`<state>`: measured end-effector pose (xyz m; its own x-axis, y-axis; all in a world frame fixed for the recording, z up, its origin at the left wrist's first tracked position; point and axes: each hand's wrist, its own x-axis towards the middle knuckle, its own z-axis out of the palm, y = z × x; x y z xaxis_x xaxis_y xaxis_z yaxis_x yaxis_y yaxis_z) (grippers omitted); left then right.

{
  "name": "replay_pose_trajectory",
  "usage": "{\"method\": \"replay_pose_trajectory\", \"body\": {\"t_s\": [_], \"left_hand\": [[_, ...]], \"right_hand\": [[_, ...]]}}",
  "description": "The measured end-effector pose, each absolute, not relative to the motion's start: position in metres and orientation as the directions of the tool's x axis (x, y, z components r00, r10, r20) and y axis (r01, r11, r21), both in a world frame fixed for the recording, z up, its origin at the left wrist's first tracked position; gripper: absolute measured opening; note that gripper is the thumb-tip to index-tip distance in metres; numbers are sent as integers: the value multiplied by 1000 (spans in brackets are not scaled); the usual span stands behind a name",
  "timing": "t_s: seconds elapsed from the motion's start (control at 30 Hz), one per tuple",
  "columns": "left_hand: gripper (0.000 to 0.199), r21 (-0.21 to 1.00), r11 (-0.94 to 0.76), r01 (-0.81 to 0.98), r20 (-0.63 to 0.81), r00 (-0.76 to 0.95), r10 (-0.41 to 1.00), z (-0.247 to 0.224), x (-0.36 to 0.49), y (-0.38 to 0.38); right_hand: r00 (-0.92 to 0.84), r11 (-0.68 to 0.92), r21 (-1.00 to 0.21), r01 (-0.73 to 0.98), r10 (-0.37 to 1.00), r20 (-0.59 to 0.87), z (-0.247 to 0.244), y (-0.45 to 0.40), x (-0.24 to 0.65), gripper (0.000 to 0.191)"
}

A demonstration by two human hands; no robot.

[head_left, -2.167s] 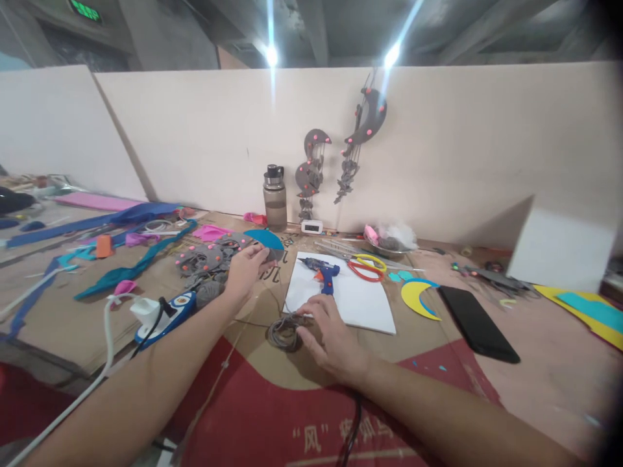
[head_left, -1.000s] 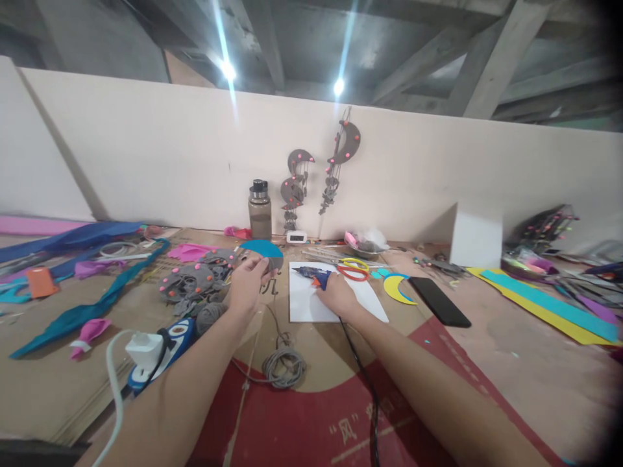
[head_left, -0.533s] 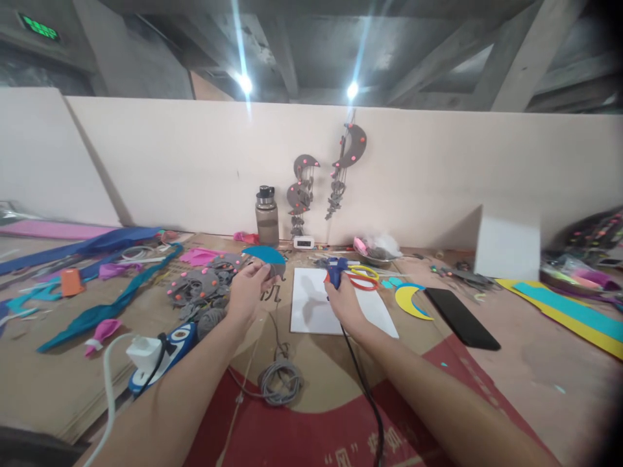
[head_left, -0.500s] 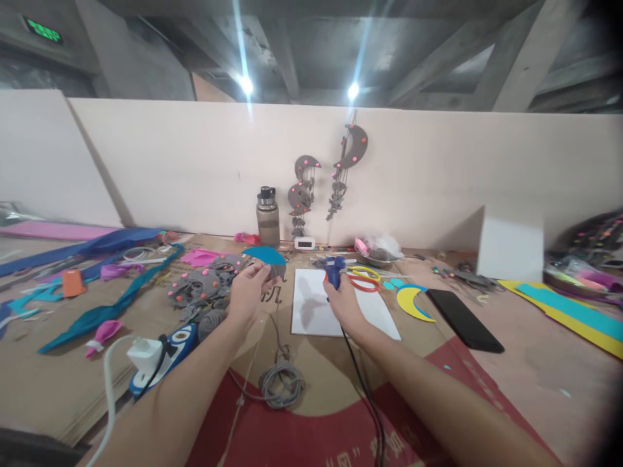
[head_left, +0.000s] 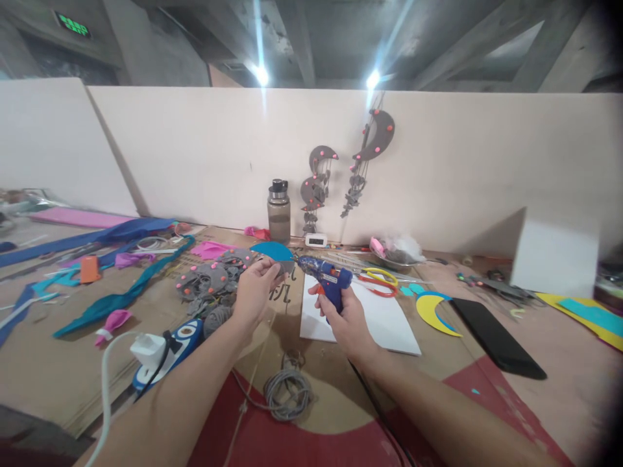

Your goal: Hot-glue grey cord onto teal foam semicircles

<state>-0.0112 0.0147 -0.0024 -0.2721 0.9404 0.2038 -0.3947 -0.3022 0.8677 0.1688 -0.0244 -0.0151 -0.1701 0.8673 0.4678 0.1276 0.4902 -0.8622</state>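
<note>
My left hand [head_left: 257, 288] pinches a small grey felt piece [head_left: 287, 266], part of it hidden by the fingers. Behind those fingers shows a blue rounded piece [head_left: 275, 250]; whether it is joined to the grey one I cannot tell. My right hand [head_left: 348, 321] is wrapped round a blue hot glue gun [head_left: 333, 292], fingers by its orange trigger. The nozzle points left and comes close to the grey piece. Below the glue gun lies white paper [head_left: 384, 321]. Grey felt shapes with pink dots [head_left: 209, 280] are heaped left of my left hand.
Scissors [head_left: 377, 283], a yellow and blue crescent [head_left: 435, 314] and a black phone [head_left: 496, 337] lie to the right. A coil of grey cord [head_left: 288, 394] is in front. A power strip [head_left: 170, 353] is at left, a bottle [head_left: 279, 211] at the back.
My right hand has turned the glue gun so its nozzle points left, close to the piece in my left hand. The whole view has shifted slightly.
</note>
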Motion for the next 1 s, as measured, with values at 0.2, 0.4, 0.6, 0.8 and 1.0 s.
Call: {"method": "replay_pose_trajectory", "body": {"t_s": [0.2, 0.4, 0.6, 0.8, 1.0], "left_hand": [[27, 885, -282, -371, 183, -279, 943, -2, -5, 11], [27, 897, -254, -362, 155, -280, 947, -3, 0, 9], [26, 927, -252, -276, 172, -283, 944, -8, -3, 12], [22, 941, -296, -166, 246, -268, 931, -11, -3, 11], [24, 956, -279, -91, 243, -287, 927, -14, -6, 13]], "right_hand": [[-192, 460, -855, 241, 886, 422, -13, -27, 168, 25], [-202, 470, -833, 292, 881, 427, -11, -29, 167, 24], [-209, 488, -802, 346, 873, 441, -11, -31, 167, 26], [-219, 485, -802, 350, 874, 433, -12, -32, 167, 25], [-210, 485, -796, 362, 874, 437, -12, -32, 166, 27]]}}
